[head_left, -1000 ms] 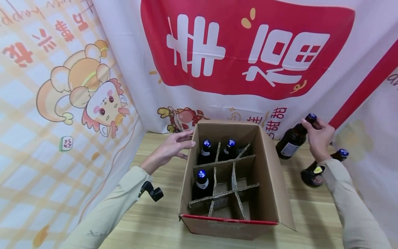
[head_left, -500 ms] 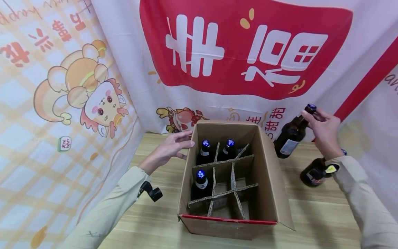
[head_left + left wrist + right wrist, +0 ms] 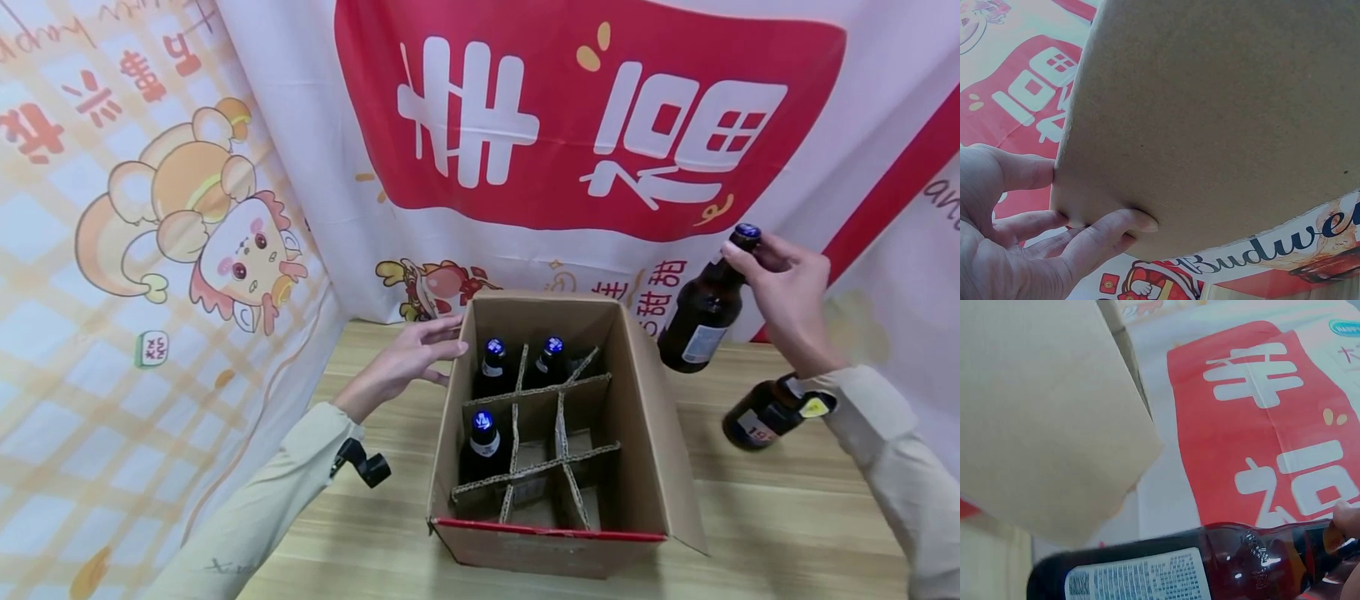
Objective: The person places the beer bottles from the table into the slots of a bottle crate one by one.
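At the centre of the head view stands an open cardboard box (image 3: 555,546) with crossed cardboard dividers (image 3: 562,425). Three dark beer bottles (image 3: 486,442) with blue caps stand in its cells. My left hand (image 3: 401,358) holds the box's left edge, and in the left wrist view its fingers lie about the corner of a flap (image 3: 1210,125). My right hand (image 3: 795,292) grips the neck of a brown beer bottle (image 3: 701,317), tilted and lifted beside the box's right flap. In the right wrist view, that bottle's back label (image 3: 1147,581) faces the camera.
Another brown beer bottle (image 3: 761,417) is on the wooden table (image 3: 757,508) below my right wrist, its top hidden by the sleeve. The box's right flap (image 3: 675,450) leans outward. Printed cloth (image 3: 300,125) hangs behind and at both sides.
My right hand has raised the beer bottle and shifted a little right and up in the head view. More of the bottle below the wrist shows. The left hand stays at the box.
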`<act>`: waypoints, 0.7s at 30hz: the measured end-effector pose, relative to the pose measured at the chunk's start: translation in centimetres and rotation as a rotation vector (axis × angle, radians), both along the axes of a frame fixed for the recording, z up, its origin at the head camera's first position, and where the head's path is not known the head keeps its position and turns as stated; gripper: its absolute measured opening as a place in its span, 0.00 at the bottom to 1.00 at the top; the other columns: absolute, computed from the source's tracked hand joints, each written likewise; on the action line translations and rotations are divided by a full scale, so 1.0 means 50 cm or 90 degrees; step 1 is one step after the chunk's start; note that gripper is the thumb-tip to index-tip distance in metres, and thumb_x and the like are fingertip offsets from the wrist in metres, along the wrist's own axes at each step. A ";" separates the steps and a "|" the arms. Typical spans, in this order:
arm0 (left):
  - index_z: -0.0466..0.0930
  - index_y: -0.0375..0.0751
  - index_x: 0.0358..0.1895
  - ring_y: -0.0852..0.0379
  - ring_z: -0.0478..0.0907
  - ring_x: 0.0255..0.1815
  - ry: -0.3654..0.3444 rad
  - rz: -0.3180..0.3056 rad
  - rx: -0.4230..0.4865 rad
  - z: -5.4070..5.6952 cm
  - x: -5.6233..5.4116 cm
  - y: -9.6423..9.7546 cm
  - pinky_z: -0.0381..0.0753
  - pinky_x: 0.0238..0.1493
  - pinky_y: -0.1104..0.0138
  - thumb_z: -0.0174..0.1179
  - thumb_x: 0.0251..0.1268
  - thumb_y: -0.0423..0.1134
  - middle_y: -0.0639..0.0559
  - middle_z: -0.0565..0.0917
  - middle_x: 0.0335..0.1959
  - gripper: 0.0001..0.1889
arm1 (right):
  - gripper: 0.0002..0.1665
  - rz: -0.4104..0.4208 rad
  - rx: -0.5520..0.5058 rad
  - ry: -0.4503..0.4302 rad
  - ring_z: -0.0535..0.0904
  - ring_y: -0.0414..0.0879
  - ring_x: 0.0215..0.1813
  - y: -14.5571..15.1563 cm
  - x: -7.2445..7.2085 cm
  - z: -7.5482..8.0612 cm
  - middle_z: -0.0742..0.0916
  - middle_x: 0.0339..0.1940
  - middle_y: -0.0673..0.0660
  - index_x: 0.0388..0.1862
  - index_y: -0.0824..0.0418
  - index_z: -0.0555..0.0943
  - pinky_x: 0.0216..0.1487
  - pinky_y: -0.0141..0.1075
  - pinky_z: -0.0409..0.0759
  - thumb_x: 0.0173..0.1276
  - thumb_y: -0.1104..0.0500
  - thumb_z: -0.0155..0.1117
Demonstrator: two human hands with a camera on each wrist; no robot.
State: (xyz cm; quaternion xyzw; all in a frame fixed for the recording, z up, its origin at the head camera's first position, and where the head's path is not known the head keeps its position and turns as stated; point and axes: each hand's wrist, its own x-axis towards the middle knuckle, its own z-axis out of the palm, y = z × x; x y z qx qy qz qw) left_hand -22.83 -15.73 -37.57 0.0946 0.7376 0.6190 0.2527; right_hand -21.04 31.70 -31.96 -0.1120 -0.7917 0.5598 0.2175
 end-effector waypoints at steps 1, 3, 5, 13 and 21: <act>0.57 0.42 0.84 0.35 0.71 0.74 0.000 0.000 0.000 0.000 0.000 0.000 0.92 0.51 0.54 0.62 0.76 0.38 0.37 0.64 0.81 0.37 | 0.35 -0.004 -0.009 0.010 0.85 0.32 0.47 -0.001 0.002 0.005 0.91 0.54 0.40 0.72 0.46 0.80 0.55 0.22 0.83 0.67 0.43 0.75; 0.57 0.42 0.84 0.35 0.71 0.74 0.000 0.002 0.000 -0.002 -0.002 0.000 0.92 0.50 0.54 0.62 0.76 0.38 0.37 0.65 0.81 0.37 | 0.33 -0.007 -0.037 0.034 0.86 0.33 0.47 -0.001 0.007 0.014 0.91 0.54 0.42 0.70 0.47 0.81 0.52 0.20 0.83 0.66 0.45 0.76; 0.58 0.43 0.83 0.36 0.71 0.74 0.000 0.004 -0.001 -0.002 -0.003 0.000 0.92 0.50 0.55 0.63 0.76 0.38 0.37 0.65 0.81 0.38 | 0.33 0.000 -0.058 0.054 0.86 0.35 0.47 -0.003 0.011 0.025 0.91 0.54 0.44 0.69 0.47 0.83 0.51 0.19 0.83 0.65 0.46 0.77; 0.58 0.42 0.83 0.35 0.72 0.73 0.002 0.006 0.003 -0.002 -0.004 0.003 0.92 0.50 0.54 0.62 0.75 0.37 0.35 0.65 0.80 0.37 | 0.33 0.040 -0.078 0.078 0.85 0.38 0.51 -0.017 0.029 0.078 0.90 0.59 0.47 0.70 0.47 0.81 0.55 0.20 0.82 0.65 0.48 0.77; 0.58 0.42 0.84 0.34 0.71 0.74 0.005 0.007 -0.012 -0.001 0.002 0.002 0.91 0.52 0.53 0.62 0.76 0.38 0.36 0.64 0.81 0.37 | 0.35 0.105 -0.201 0.115 0.84 0.41 0.52 -0.036 0.048 0.113 0.90 0.56 0.50 0.68 0.53 0.83 0.47 0.19 0.84 0.62 0.52 0.80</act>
